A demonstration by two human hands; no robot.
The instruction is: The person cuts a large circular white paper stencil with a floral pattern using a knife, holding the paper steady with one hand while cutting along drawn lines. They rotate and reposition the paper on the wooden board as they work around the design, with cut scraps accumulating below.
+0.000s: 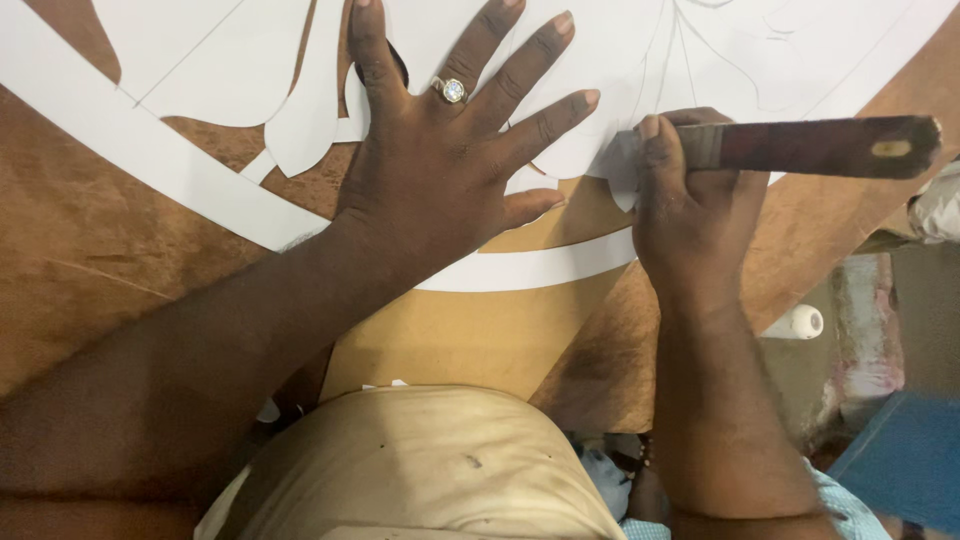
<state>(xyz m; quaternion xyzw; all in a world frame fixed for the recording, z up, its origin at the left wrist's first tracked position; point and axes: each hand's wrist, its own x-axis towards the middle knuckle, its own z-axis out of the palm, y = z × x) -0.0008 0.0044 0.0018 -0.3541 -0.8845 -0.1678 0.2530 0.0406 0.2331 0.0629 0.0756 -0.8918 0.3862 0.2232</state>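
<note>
Here the left hand lies flat with all five fingers spread wide, palm down on the white paper pattern, gripping nothing and only pressing the sheet against the brown board beneath. A ring with a pale stone sits on one of its fingers. The left forearm runs in from the lower left, crossing over the board and a curved white paper strip.

The right hand is clenched in a fist around a wooden-handled tool, thumb on top near the metal collar. The handle points out to the right, roughly level; the working end is hidden behind the fist, at the edge of the paper pattern, just beside the left hand's little finger. The right forearm comes up almost straight from the bottom edge.
</note>
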